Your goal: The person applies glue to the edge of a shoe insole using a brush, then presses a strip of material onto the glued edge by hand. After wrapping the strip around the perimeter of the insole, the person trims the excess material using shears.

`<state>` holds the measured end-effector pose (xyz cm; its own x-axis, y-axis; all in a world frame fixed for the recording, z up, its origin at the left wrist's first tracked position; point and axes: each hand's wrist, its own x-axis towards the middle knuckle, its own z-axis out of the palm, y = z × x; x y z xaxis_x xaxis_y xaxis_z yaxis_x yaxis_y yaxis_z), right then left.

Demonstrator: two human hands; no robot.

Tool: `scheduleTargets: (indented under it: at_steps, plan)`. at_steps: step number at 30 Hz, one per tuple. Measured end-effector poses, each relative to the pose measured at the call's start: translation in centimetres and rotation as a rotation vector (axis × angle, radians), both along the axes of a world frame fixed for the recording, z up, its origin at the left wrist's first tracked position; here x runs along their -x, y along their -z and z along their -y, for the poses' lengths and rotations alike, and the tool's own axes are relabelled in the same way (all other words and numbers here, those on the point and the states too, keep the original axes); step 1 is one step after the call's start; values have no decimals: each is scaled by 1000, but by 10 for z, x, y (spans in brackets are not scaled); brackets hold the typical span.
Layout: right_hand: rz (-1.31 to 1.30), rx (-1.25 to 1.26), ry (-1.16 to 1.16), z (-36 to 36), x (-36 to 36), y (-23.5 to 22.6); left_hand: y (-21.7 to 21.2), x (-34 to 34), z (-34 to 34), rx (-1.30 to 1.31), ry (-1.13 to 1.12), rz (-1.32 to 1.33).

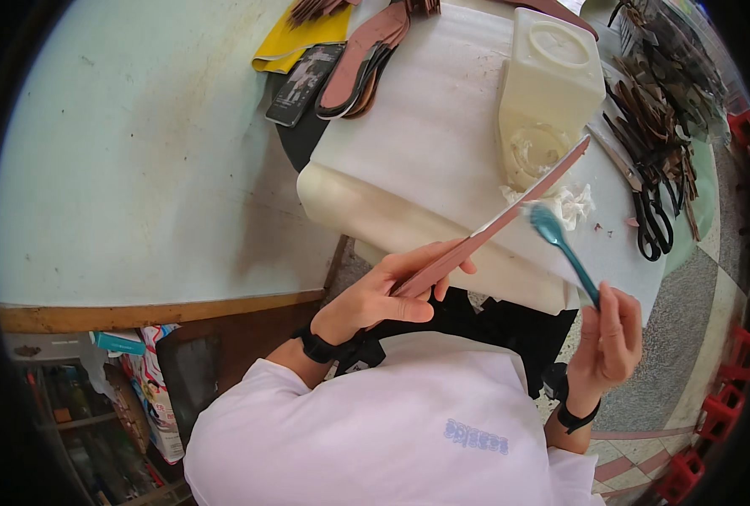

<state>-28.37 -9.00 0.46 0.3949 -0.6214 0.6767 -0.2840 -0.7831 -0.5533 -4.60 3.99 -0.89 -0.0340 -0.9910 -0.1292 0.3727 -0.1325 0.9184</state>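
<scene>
Left hand grips the low end of a thin insole slanting across frame centre, right hand is closed around a teal brush at its raised edge; glue risks dripping onto the white tabletop cover or smearing fingers if the insole tilts.

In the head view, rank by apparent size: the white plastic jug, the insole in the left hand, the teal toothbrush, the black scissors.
Largest to smallest, as they look:
1. white plastic jug
2. insole, seen edge-on, so it looks long but thin
3. teal toothbrush and black scissors: similar length, too close to rank.
</scene>
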Motion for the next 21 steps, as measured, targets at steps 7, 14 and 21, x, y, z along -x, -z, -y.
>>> scheduleTargets:
  at_steps: [7,14,21]
  plan:
    - [-118,50,-179,-14,-9,1,1,-2,-9,-34,-2,-37]
    - [-85,-31,-144,-12,-12,6,1,3,-8,-15,-39,-145]
    - [4,-171,14,-2,2,11,-14,6,-9,-49,-87,-327]
